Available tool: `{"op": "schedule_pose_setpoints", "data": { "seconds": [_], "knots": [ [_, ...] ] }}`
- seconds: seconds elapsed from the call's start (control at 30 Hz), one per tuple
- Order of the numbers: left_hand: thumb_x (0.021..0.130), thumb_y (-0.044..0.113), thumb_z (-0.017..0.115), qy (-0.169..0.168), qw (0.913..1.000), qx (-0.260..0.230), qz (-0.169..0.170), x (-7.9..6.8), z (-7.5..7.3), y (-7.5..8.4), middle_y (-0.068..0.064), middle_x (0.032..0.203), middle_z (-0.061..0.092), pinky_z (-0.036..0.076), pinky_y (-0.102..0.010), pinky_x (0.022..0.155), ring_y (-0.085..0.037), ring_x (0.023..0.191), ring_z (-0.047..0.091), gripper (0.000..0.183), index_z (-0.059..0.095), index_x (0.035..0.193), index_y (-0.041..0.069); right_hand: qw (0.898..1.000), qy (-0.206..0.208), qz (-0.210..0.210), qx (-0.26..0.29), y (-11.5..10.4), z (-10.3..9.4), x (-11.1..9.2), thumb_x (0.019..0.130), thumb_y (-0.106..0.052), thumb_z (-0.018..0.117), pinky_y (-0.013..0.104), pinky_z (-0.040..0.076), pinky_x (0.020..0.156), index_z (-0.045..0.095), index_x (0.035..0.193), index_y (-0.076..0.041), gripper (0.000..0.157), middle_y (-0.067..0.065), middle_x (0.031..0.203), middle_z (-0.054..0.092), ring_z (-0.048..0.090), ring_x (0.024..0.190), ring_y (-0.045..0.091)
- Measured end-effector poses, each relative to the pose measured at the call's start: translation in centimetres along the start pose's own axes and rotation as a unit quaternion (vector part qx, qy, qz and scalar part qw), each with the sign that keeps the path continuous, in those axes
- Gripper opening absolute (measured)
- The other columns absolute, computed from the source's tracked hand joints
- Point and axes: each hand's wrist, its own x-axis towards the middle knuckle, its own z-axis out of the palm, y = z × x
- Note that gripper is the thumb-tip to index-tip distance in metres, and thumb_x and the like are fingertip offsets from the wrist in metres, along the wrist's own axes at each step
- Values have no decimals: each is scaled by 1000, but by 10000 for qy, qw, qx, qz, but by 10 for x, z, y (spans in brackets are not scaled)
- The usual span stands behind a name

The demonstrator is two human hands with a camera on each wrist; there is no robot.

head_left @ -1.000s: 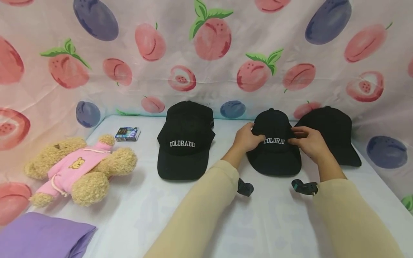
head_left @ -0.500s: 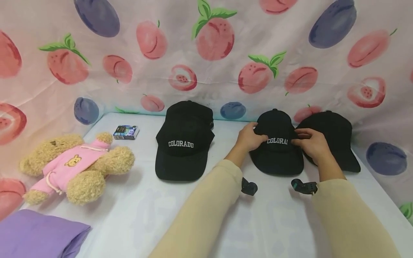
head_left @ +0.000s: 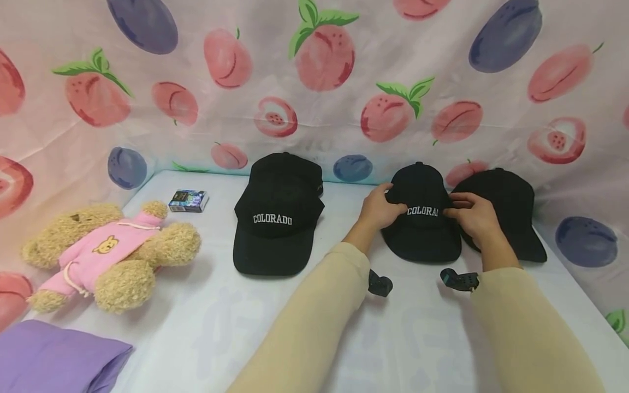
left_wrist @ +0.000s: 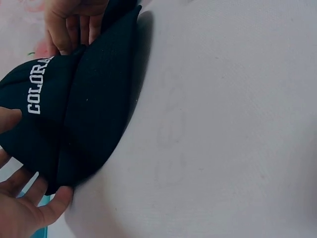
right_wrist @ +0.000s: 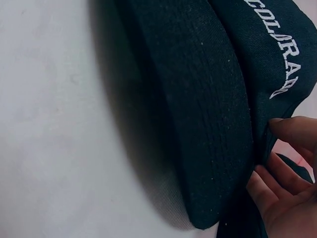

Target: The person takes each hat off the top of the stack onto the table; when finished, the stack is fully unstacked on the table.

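Note:
A black baseball cap (head_left: pixel 420 240) with white "COLORADO" lettering, its last letters hidden in a fold, faces me with its brim forward. My left hand (head_left: pixel 380 208) grips the left side of its crown, the thumb on the front beside the lettering. On the opposite side my right hand (head_left: pixel 474 215) pinches the crown fabric between thumb and fingers, as the right wrist view also shows on the cap (right_wrist: pixel 198 99). Just behind my right hand sits another black cap (head_left: pixel 511 210), its brim pointing right; the held cap overlaps its left edge.
To the left lie overlapping black caps (head_left: pixel 275 251), the front one lettered "COLORADO". Further left are a small patterned box (head_left: pixel 189 201), a teddy bear (head_left: pixel 108 245) in pink and a folded purple cloth (head_left: pixel 59 355). A fruit-print curtain (head_left: pixel 314 131) closes off the back of the white table (head_left: pixel 275 327).
Both hands have shifted the held cap slightly right and back, closer to the cap at the right. Their hold on it looks the same. The head view has moved a little.

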Motion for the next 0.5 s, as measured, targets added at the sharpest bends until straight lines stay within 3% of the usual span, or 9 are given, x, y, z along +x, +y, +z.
{"op": "schedule_pose_setpoints", "data": {
  "seconds": [0.27, 0.5],
  "knots": [
    [88, 19, 76, -71, 9982, -601, -35, -1, 5, -2, -3, 155, 53, 45, -38, 115, -23, 143, 50, 70, 51, 153, 20, 9994, 110, 133, 313, 6, 3, 0, 102, -15, 58, 57, 36, 119, 35, 160, -4, 63, 28, 159, 41, 42, 143, 41],
    [86, 15, 76, -92, 9965, -828, 19, 1, 2, 0, -3, 157, 51, 42, -38, 117, -22, 144, 48, 76, 47, 156, 23, 9983, 143, -38, 565, 0, 9, 5, 101, -17, 60, 56, 33, 121, 29, 163, -9, 70, 27, 162, 36, 37, 146, 42]
  ]
}}
